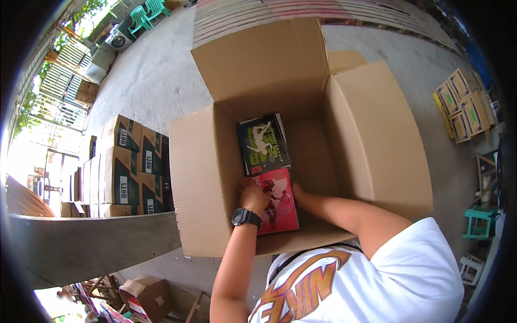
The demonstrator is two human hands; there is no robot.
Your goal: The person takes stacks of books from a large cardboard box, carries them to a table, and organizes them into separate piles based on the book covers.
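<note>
Inside a large open cardboard box (371,145), my two hands are at a red notebook (285,207) with a pale figure design on its cover. On its left edge, my left hand (254,197), a dark watch on the wrist, is closed with a finger over the cover. My right hand (301,196) grips the right edge, its fingers mostly hidden. Just beyond lies a dark spiral notebook (250,145) with green lettering and a light figure, on top of other notebooks. The red one's far edge meets the dark one's near edge.
Printed cartons (121,177) are stacked at the left, behind a grey ledge (97,247). Wooden pallets (258,13) lie beyond the box. More boxes (463,107) and a green stool (478,222) stand at the right. An open carton (145,296) sits at the lower left.
</note>
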